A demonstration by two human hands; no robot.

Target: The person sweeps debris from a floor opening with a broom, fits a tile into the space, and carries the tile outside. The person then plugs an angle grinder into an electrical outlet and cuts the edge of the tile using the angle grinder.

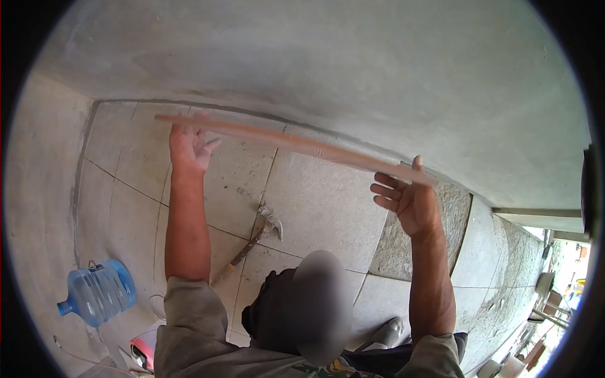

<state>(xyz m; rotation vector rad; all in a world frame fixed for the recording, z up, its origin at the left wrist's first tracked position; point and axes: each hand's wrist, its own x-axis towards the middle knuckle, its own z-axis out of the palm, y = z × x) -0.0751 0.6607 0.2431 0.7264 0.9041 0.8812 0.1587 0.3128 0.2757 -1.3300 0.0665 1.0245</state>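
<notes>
A wide, thin reddish-brown tile, seen nearly edge-on, is held up between my two hands in front of the grey wall. My left hand grips it near its left end, some fingertips hidden behind it. Close to the right end, my right hand supports it with the palm turned up and the fingers spread under the edge. On the floor below lies a hammer with a curved, mortar-crusted head and a worn wooden handle.
Large pale tiles cover the floor, with a rough bare mortar patch among them. A blue water jug lies on its side at left near a cable and a pink object. Walls rise ahead and left. Clutter stands far right.
</notes>
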